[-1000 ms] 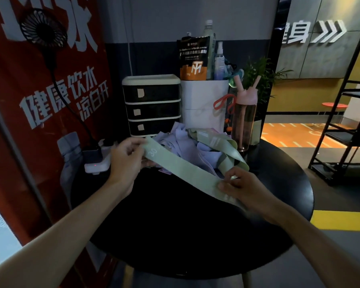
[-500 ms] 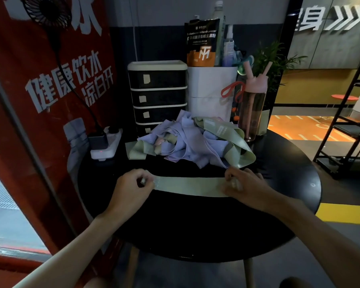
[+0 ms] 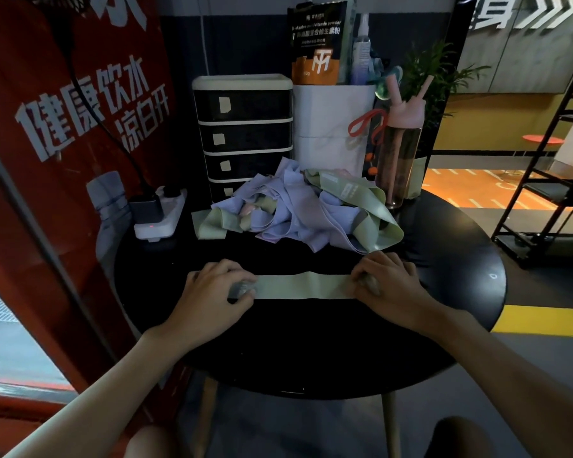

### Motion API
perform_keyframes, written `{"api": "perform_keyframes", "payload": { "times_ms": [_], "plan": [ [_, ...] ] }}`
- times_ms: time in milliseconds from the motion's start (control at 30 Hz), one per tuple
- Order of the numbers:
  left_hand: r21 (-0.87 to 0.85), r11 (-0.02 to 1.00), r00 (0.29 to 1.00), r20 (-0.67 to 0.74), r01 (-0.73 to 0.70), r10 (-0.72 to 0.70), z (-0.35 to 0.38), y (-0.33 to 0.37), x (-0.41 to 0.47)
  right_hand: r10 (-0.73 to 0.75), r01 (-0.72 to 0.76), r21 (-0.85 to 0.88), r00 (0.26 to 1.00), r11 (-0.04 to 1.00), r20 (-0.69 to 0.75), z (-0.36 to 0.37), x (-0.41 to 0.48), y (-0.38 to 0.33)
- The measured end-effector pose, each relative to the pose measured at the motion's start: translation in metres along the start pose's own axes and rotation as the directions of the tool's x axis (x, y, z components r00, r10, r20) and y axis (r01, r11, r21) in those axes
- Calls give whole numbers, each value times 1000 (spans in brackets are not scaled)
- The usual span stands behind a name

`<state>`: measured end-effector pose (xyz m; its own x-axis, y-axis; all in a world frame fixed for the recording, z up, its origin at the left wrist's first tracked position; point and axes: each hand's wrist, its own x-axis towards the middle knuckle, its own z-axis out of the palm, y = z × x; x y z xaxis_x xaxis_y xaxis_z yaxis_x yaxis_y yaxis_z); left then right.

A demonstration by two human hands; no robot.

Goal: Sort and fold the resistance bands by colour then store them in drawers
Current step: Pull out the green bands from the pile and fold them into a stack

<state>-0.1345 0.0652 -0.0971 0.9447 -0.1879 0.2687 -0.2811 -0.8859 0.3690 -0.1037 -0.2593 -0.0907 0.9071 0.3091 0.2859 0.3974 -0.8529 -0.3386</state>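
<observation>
The left hand [image 3: 212, 292] and right hand [image 3: 389, 285] each pinch an end of the green band [image 3: 303, 285], flat on the tabletop [image 3: 311, 342]. A slipping grip could let it spring back crooked.

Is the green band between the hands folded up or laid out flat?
Laid out flat. The green band lies as one straight strip on the table, the left hand and right hand holding its ends.

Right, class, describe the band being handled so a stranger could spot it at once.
Find the round black table. In front of the tangled pile of bands, one pale green band lies flat and straight, left hand and right hand holding its ends. All others sit crumpled in the pile.
</observation>
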Motion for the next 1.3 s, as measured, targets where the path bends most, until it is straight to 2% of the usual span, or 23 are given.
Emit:
{"api": "perform_keyframes", "payload": {
  "times_ms": [133, 233, 333, 433, 533, 667, 800, 967, 1133, 1300],
  "plan": [
    [7, 1000, 1000, -2, -6, 6, 2, -2, 1, -6, 7, -43, 1000, 999, 24, 0, 1, -1],
    [-20, 1000, 1000, 3, -5, 5, 2, -2, 1, -73, 72, -59, 997, 996, -21, -1, 6, -12],
    [-89, 996, 1000, 0, 31, -31, -5, -2, 8, -114, 117, 63, 993, 991, -42, 8, 19, -42],
    [-157, 986, 992, -108, 53, -70, -14, -16, 25, -100, 111, 205, 993, 972, -63, 25, 36, -70],
    [-176, 980, 977, -178, 88, -120, -27, -35, 46, -85, 95, 204, 995, 974, -54, 42, 47, -82],
    [-54, 996, 968, -237, 75, -86, -41, -51, 79, -112, 114, 107, 994, 988, -18, 53, 49, -80],
    [66, 994, 981, -180, 82, -69, -35, -62, 110, -100, 101, 122, 995, 987, -20, 53, 50, -80],
    [211, 978, 992, -126, 12, 15, -28, -68, 126, -87, 92, 154, 995, 984, -44, 56, 51, -78],
    [169, 986, 978, -206, 9, 27, -27, -74, 127, -84, 92, 165, 995, 982, -56, 56, 51, -77],
    [41, 999, 959, -282, 11, 1, -33, -67, 117, -83, 89, 189, 996, 978, -35, 53, 50, -76]
  ]
}}
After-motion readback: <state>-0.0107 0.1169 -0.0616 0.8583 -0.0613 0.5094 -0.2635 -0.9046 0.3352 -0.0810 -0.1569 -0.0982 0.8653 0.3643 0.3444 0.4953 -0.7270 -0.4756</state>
